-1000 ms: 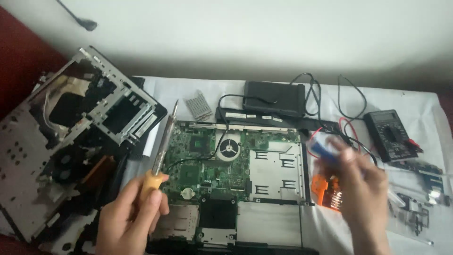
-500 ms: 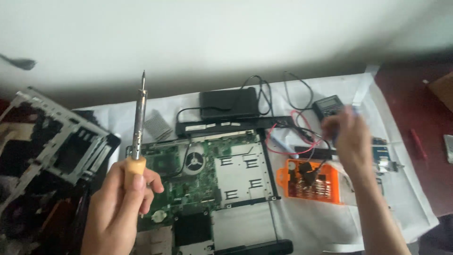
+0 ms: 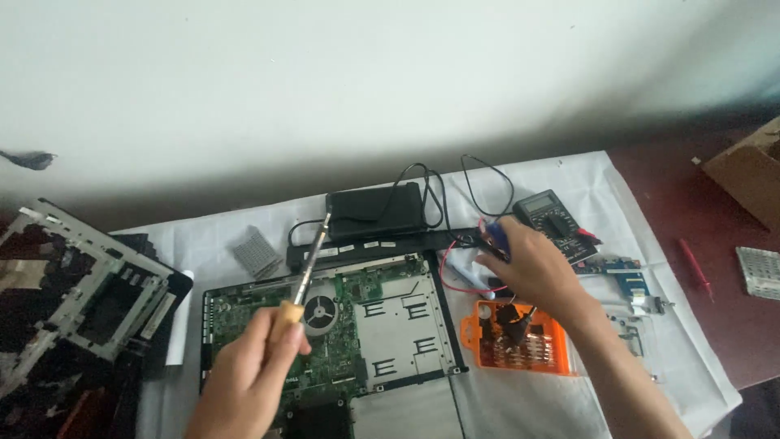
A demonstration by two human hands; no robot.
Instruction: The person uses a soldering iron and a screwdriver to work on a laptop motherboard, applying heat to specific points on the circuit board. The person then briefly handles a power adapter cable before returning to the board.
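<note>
Wall [image 3: 325,73]: plain white, evenly lit, shadowed along base | Surface [image 3: 715,325]: dark reddish-brown, partly covered by white cloth [image 3: 569,175] | Right edge: cardboard box [image 3: 751,167]

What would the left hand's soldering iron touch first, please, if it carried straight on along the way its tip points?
Probably the black power brick: the left hand aims the soldering iron up and slightly right, its tip right at the brick's near edge. Depth is unclear, so it might pass above.

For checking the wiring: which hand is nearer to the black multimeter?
Right. The right hand lies just left of the multimeter, almost touching. The left hand holds the soldering iron far to its left.
</note>
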